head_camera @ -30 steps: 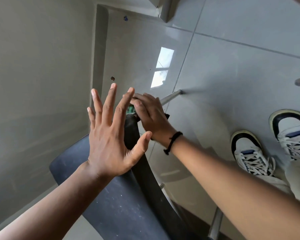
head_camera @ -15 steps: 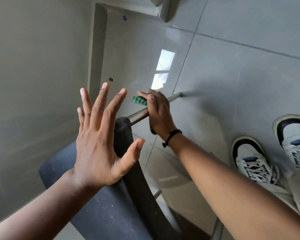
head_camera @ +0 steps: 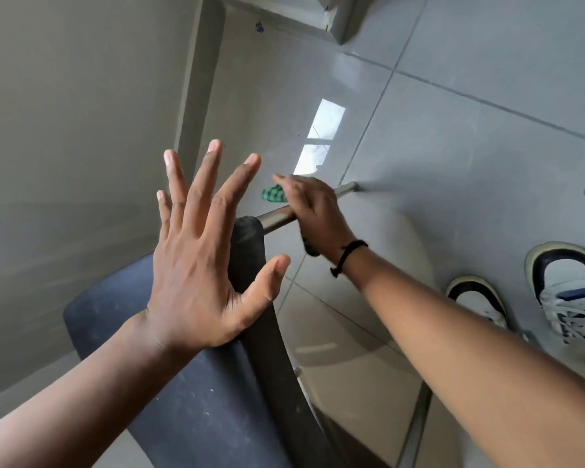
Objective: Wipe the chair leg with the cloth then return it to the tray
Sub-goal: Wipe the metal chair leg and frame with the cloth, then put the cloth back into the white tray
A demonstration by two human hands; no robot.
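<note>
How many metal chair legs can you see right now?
2: one chair leg under the right hand with the cloth; another bottom right. Others may be hidden.

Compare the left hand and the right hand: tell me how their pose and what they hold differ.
The left hand is open, fingers spread, holding nothing; the right hand is closed on the green cloth. The left hand's heel rests by the dark chair edge; the right hand wraps the metal chair leg. Only the right wrist wears a black band. Both are bare.
</note>
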